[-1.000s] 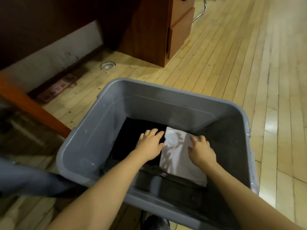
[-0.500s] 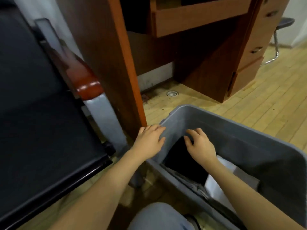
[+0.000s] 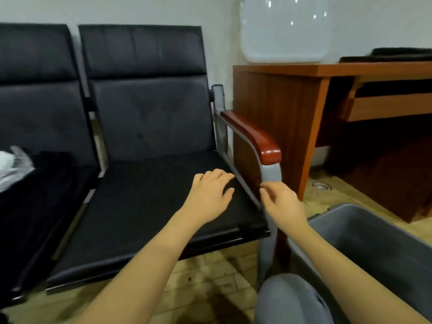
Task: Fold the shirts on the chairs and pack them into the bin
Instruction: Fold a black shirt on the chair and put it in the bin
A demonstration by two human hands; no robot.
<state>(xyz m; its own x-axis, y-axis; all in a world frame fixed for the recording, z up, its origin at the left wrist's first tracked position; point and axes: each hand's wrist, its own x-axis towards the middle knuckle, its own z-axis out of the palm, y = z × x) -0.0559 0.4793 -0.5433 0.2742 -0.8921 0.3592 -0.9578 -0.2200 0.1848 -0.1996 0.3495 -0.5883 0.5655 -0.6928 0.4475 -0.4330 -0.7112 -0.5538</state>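
Note:
A row of black padded chairs stands against the wall. The right seat is bare. On the left seat lies a dark garment, and a pale garment shows at the far left edge. My left hand hovers over the right seat with relaxed fingers and holds nothing. My right hand hangs near the chair's front right corner, fingers loosely bent, empty. The grey bin stands on the floor at the lower right; its contents are out of sight.
A chair armrest with a red-brown wooden top rises just behind my right hand. A wooden desk stands right of the chairs. My knee in grey trousers is at the bottom, beside the bin. A white panel leans on the wall.
Both hands left the folded white shirt in the bin, rose over its rim and moved left to the chair. My view swung up and left from the bin to the chairs.

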